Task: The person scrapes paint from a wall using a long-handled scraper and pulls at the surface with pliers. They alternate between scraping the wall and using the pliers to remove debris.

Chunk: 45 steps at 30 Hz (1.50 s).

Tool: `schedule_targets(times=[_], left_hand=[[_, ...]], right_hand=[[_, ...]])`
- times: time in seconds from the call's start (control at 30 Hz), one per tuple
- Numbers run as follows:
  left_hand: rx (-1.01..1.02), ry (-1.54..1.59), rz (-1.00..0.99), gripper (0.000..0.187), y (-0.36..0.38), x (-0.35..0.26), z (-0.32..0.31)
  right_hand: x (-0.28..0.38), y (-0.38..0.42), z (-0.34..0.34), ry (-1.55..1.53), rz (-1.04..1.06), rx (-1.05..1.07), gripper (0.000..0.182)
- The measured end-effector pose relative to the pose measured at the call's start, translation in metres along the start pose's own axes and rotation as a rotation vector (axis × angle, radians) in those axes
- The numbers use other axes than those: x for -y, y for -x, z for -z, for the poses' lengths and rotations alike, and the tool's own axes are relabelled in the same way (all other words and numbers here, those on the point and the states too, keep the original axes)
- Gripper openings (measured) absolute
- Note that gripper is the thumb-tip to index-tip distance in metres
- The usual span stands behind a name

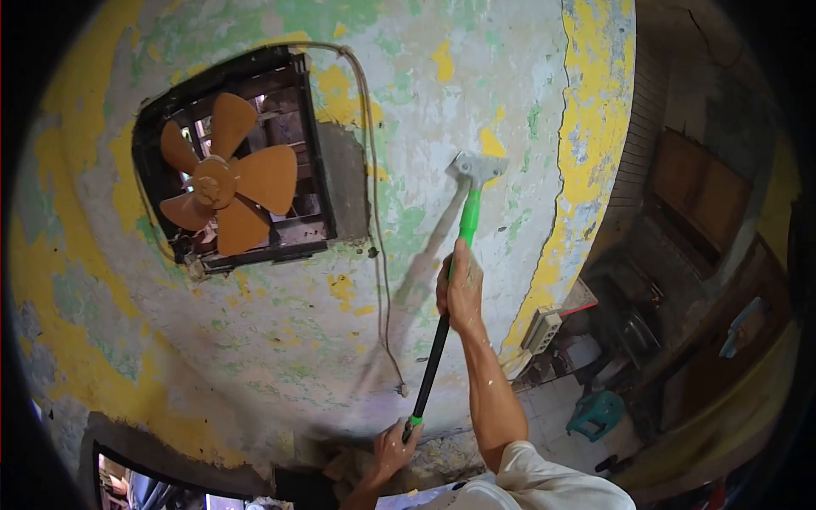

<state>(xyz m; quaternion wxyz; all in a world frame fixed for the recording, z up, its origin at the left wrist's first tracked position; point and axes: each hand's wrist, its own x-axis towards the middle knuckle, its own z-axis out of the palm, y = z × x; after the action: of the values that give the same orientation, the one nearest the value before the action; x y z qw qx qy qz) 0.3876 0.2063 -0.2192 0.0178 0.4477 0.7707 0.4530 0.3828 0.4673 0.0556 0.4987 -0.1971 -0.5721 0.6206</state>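
Observation:
A long-handled scraper [477, 170] with a grey head and a green and black handle reaches up against the wall [442, 110]. Its blade lies beside a small patch of yellow paint. My right hand [460, 289] is wrapped round the upper handle, just below the green neck. Lower down, my left hand [396, 448] grips the green end of the handle. Old yellow and green paint peels in patches all over the wall, with pale plaster between. White flecks dot my right forearm.
To the left, an orange-bladed fan [217, 183] sits in a dark square frame. A loose cable [374, 204] hangs from above it down the wall. Right of the wall's edge are a power outlet box [542, 330] and a teal stool [595, 414] on the tiled floor.

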Motion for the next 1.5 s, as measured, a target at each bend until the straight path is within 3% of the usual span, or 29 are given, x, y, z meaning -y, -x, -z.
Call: schedule_targets(times=[0.07, 0.13, 0.17, 0.23, 0.3, 0.37, 0.4, 0.5, 0.57, 0.63, 0.67, 0.7, 0.77, 0.8, 0.87, 0.9, 0.97, 1.0, 1.03, 1.07, 1.1, 1.13, 1.23, 1.3, 1.33, 1.37, 1.4, 1.47, 1.5], left_hand=[[0.041, 0.006, -0.016, 0.024, 0.028, 0.022, -0.020], [0.035, -0.319, -0.421, 0.027, 0.076, 0.068, -0.044], [0.037, -0.322, -0.429, 0.027, 0.076, 0.067, -0.047], [0.055, 0.074, 0.061, 0.024, 0.081, 0.047, -0.056], [0.042, 0.032, 0.024, 0.026, 0.050, 0.014, -0.049], [-0.046, -0.045, -0.150, 0.020, 0.028, 0.018, -0.052], [0.056, -0.010, -0.001, 0.030, 0.027, 0.012, -0.042], [0.125, 0.013, 0.124, 0.030, 0.035, 0.023, -0.039], [0.144, 0.145, 0.043, 0.030, 0.031, 0.017, -0.043], [0.028, -0.028, 0.029, 0.031, 0.026, 0.011, -0.058], [-0.026, -0.044, 0.016, 0.033, 0.017, 0.009, -0.062], [-0.020, -0.042, 0.028, 0.033, 0.000, -0.004, -0.054], [-0.047, 0.119, -0.014, 0.034, -0.039, -0.034, -0.034], [0.016, -0.047, -0.048, 0.034, -0.017, 0.006, -0.050], [-0.018, -0.027, -0.114, 0.029, 0.024, 0.015, -0.057], [-0.035, -0.020, -0.164, 0.026, 0.044, 0.016, -0.058], [-0.059, -0.033, -0.229, 0.024, 0.028, 0.030, -0.055], [-0.012, -0.031, -0.123, 0.023, 0.013, 0.037, -0.061], [0.044, -0.027, -0.008, 0.022, 0.004, 0.032, -0.062], [-0.081, -0.137, -0.113, 0.024, -0.032, -0.011, -0.032], [-0.351, -0.634, -0.648, 0.028, -0.065, -0.026, -0.019], [-0.041, -0.119, -0.167, 0.029, -0.085, -0.040, -0.012], [0.057, -0.040, -0.062, 0.030, -0.088, -0.055, -0.004], [-0.007, -0.188, -0.292, 0.025, -0.029, -0.013, -0.036], [0.136, -0.042, -0.121, 0.025, -0.014, -0.008, -0.037], [0.543, -0.098, 0.265, 0.019, -0.010, -0.034, -0.020], [0.337, 0.024, 0.158, 0.019, 0.010, -0.013, -0.055], [0.197, -0.008, -0.067, 0.020, 0.009, -0.001, -0.077], [0.132, -0.102, -0.237, 0.021, 0.000, 0.003, -0.081]], right_hand=[[-0.044, 0.016, 0.008, 0.077, 0.015, -0.018, 0.060], [-0.067, 0.047, 0.008, 0.117, -0.136, -0.012, 0.059], [-0.066, 0.053, 0.007, 0.094, -0.223, 0.004, 0.058], [-0.050, 0.034, 0.005, 0.102, -0.140, 0.022, 0.058], [-0.034, 0.025, 0.008, 0.126, -0.093, 0.042, 0.058], [-0.026, 0.015, 0.009, 0.000, -0.159, 0.103, 0.054], [-0.032, 0.014, 0.009, 0.005, -0.124, 0.108, 0.053], [-0.041, 0.022, 0.009, -0.033, -0.170, 0.106, 0.052], [-0.042, 0.020, 0.010, -0.008, -0.161, 0.086, 0.052], [-0.036, 0.010, 0.013, -0.006, -0.128, 0.080, 0.053], [-0.038, -0.012, 0.017, 0.064, 0.072, 0.087, 0.053], [0.007, -0.024, 0.018, 0.030, -0.040, 0.137, 0.055], [0.033, -0.037, 0.016, -0.090, -0.109, 0.178, 0.057], [0.004, -0.038, 0.022, 0.102, 0.040, 0.154, 0.056], [-0.036, -0.013, 0.028, 0.190, 0.075, 0.130, 0.049], [-0.050, 0.009, 0.034, 0.119, -0.112, 0.164, 0.048], [-0.038, 0.015, 0.028, -0.020, -0.171, 0.173, 0.050], [-0.042, -0.006, 0.030, 0.117, 0.039, 0.154, 0.052], [-0.021, -0.027, 0.026, 0.098, 0.081, 0.157, 0.054], [0.001, -0.048, 0.023, 0.078, 0.122, 0.159, 0.055], [0.042, -0.058, 0.015, -0.101, 0.012, 0.175, 0.057], [0.053, -0.064, 0.014, -0.093, 0.004, 0.164, 0.057], [0.058, -0.067, 0.016, -0.171, 0.031, 0.138, 0.067], [0.023, -0.044, 0.037, -0.111, -0.057, 0.126, 0.068], [0.003, -0.023, 0.048, -0.081, -0.086, 0.127, 0.068], [-0.007, -0.013, 0.054, -0.052, -0.111, 0.134, 0.068], [0.000, -0.019, 0.055, -0.057, -0.094, 0.138, 0.068], [0.018, -0.026, 0.060, -0.078, -0.188, 0.123, 0.068], [0.026, -0.039, 0.063, -0.037, -0.121, 0.141, 0.068]])
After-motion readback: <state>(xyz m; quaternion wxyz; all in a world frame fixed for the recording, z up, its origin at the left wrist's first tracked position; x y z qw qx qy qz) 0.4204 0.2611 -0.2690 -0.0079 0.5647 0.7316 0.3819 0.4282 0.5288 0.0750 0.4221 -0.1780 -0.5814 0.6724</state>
